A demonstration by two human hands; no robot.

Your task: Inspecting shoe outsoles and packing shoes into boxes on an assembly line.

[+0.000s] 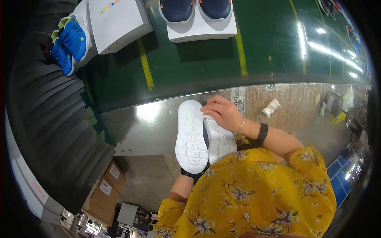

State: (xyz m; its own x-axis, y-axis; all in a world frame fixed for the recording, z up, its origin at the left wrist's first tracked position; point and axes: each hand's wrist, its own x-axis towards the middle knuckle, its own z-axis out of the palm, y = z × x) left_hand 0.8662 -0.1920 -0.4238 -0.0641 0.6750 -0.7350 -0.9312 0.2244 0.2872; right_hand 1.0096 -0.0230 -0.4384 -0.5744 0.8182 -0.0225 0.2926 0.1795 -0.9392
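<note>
Bright overhead light, white glare on green surface [202,77] and metal ledge [131,133], fisheye-bent edges, black corners

Green tabletop [190,75], glossy, yellow stripes [145,65] across it; on it, two white boxes, left one [119,23] set askew, right one [202,37] bearing pair of dark blue shoes [177,12]. Along near edge: grey metal ledge [127,135]; at right, brown sheet [287,105] under clear wrap, small white wad [270,108] lying on it.
</note>
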